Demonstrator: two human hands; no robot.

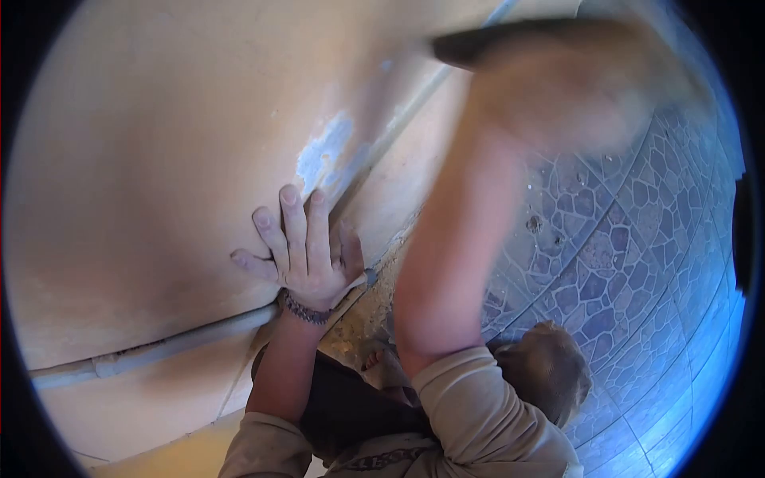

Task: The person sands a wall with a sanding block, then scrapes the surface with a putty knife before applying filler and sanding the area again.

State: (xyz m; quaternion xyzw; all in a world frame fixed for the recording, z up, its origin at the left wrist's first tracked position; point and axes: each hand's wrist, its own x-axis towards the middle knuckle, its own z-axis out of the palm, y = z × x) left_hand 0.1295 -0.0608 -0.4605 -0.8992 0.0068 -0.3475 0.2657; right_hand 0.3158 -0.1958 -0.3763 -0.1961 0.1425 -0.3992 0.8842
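My left hand (307, 255) lies against the plastered wall (159, 159) with its fingers spread, dusty and holding nothing. A dark beaded bracelet (306, 311) circles that wrist. Just above the fingertips, a pale bluish patch (325, 151) shows where the wall's surface is bare. My right hand (582, 88) is raised at the upper right and badly smeared by motion. Its fingers are wrapped round a dark, pointed tool (470, 46), whose tip points left towards the wall; the tool's exact kind is blurred.
A pipe (191, 328) runs low along the wall and past my left wrist. Crumbled debris (378, 307) lies at the wall's foot. Patterned stone-like tiles (613, 263) cover the floor at the right. My knee (550, 366) and a bare foot (386, 366) show below.
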